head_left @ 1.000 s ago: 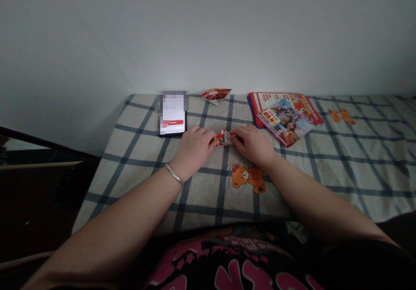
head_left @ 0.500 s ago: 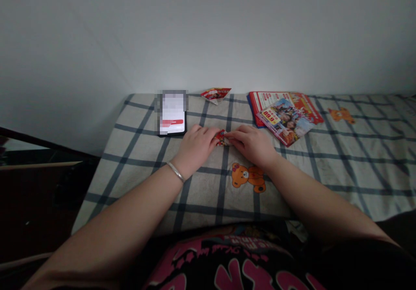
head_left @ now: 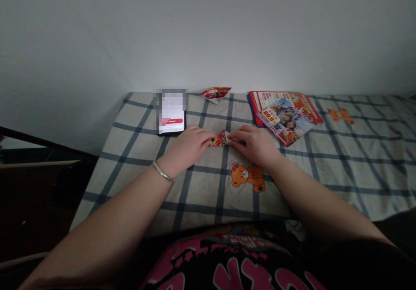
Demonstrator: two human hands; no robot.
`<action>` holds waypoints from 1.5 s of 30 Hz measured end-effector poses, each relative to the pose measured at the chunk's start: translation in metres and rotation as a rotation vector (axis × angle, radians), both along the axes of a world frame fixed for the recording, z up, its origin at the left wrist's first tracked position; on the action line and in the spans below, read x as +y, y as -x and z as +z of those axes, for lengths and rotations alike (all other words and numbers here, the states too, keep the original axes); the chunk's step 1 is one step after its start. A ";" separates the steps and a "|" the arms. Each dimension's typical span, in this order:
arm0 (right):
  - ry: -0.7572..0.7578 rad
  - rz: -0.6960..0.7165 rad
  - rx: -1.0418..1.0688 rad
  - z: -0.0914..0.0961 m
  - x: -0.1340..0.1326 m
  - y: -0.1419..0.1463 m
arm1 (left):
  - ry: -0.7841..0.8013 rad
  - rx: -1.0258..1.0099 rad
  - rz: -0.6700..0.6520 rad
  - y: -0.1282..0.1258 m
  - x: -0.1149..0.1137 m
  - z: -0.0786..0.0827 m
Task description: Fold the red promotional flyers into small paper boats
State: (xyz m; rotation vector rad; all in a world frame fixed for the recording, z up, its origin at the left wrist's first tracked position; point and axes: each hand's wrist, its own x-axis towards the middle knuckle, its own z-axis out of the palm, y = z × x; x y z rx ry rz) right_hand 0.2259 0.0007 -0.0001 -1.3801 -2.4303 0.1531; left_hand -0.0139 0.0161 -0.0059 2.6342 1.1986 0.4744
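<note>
Red folded paper [head_left: 221,140], centre frame: my left hand [head_left: 190,145] and right hand [head_left: 255,145] have fingers pinching opposite ends; if I tug unevenly, guessing it'd tear or unfold.

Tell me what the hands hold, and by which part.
A small folded paper: the left hand holds its left corner, the right hand its right side.
</note>
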 end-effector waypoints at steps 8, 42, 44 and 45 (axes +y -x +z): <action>-0.008 -0.001 0.013 -0.002 0.000 0.000 | 0.042 -0.029 0.117 -0.002 -0.004 0.003; 0.023 0.010 -0.027 0.001 0.000 0.000 | -0.055 0.332 0.312 -0.019 -0.035 0.015; 0.018 0.010 -0.011 0.000 0.000 0.000 | -0.046 0.235 0.327 -0.019 -0.031 0.013; 0.014 0.008 -0.003 -0.001 0.000 -0.001 | -0.061 0.177 0.306 -0.019 -0.030 0.011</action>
